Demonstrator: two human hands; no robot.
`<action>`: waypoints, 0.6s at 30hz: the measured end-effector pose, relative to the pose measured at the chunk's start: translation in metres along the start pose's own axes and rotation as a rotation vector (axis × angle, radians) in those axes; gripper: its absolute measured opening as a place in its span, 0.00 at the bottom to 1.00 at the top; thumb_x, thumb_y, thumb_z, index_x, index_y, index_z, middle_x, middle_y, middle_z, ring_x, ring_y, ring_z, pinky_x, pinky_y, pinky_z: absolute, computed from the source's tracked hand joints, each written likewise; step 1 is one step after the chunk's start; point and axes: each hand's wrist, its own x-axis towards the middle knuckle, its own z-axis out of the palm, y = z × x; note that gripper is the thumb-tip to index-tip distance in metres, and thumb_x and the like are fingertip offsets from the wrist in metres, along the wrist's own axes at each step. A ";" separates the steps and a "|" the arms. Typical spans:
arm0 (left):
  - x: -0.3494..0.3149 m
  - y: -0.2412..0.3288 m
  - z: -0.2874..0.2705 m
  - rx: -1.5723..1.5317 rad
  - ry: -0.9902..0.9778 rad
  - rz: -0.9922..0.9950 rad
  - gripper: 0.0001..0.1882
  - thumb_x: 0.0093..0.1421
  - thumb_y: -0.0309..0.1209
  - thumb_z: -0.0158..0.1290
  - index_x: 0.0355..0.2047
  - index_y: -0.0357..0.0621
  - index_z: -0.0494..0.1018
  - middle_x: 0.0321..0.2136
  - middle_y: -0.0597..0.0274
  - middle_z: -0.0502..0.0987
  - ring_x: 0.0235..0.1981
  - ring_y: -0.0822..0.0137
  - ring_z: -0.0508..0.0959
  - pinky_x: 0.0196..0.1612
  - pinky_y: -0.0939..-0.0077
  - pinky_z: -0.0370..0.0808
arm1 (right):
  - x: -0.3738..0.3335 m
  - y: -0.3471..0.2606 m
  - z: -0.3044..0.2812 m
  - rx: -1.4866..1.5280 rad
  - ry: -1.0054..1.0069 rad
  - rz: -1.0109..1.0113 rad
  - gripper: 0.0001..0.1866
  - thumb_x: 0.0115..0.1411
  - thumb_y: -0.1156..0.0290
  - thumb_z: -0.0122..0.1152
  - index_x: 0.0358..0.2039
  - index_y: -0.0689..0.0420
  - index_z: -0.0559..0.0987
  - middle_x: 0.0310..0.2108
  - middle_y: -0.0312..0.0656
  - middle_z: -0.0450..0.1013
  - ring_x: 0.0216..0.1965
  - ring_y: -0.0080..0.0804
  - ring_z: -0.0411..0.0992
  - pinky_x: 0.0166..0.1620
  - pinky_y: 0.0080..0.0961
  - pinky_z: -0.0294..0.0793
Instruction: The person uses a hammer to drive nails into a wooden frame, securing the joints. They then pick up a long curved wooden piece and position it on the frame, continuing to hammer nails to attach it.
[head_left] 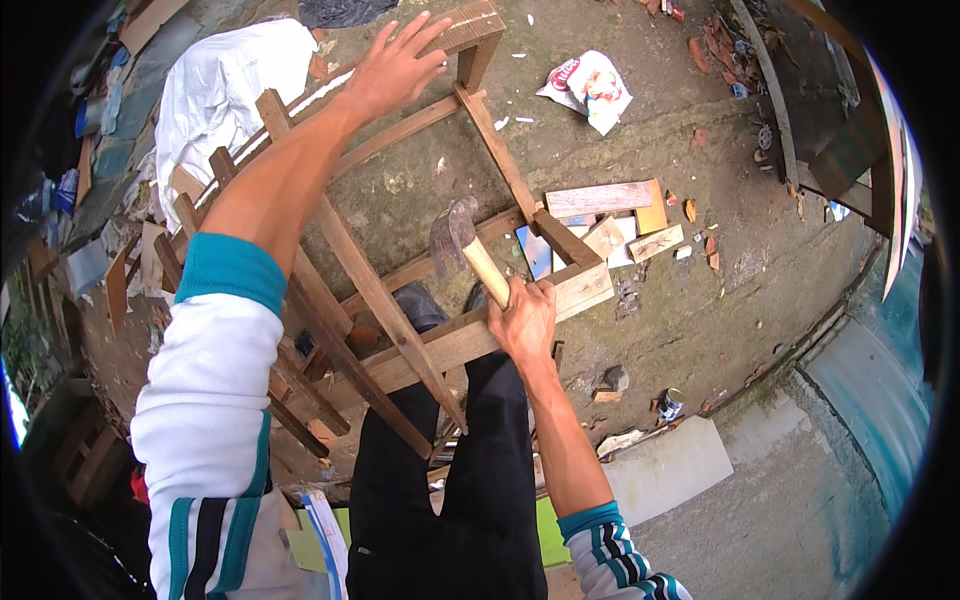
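A wooden frame (380, 300) of rails and slats, lying on its side, spans the ground before me. My left hand (397, 68) lies on its far rail with the fingers stretched out, near the corner block (478, 30). Wrapped round the pale wooden handle of a hammer (484, 270) is my right hand (525, 318), at the near rail (575, 292) of the frame. The hammer's worn metal head hangs over the inside of the frame, apart from the slats. Part of the far rail is hidden behind my left forearm.
Wood offcuts (600, 200) and flat coloured pieces lie right of the frame. Beyond them is a crumpled white printed bag (588, 90). A white sack (235, 90) sits at the far left. A small can (670, 404) stands near the concrete ledge (800, 460).
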 end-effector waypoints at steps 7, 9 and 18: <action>0.005 0.000 -0.008 0.011 0.018 0.014 0.09 0.68 0.39 0.51 0.40 0.49 0.73 0.68 0.66 0.60 0.69 0.59 0.58 0.67 0.46 0.59 | -0.007 0.001 -0.002 0.021 0.012 -0.045 0.12 0.45 0.71 0.70 0.24 0.59 0.74 0.20 0.51 0.72 0.28 0.50 0.72 0.47 0.39 0.67; 0.003 -0.004 -0.005 0.003 -0.040 -0.030 0.09 0.69 0.42 0.50 0.42 0.54 0.73 0.70 0.71 0.55 0.72 0.60 0.52 0.71 0.43 0.52 | -0.004 0.003 -0.002 0.034 0.019 -0.063 0.12 0.43 0.72 0.70 0.24 0.59 0.74 0.19 0.50 0.72 0.27 0.49 0.72 0.47 0.39 0.68; -0.005 0.006 -0.013 -0.031 0.052 -0.035 0.11 0.69 0.41 0.50 0.44 0.50 0.75 0.65 0.66 0.63 0.70 0.63 0.56 0.73 0.54 0.52 | -0.006 0.002 0.001 -0.072 -0.085 0.030 0.16 0.55 0.60 0.67 0.27 0.62 0.77 0.22 0.56 0.75 0.30 0.54 0.74 0.49 0.38 0.66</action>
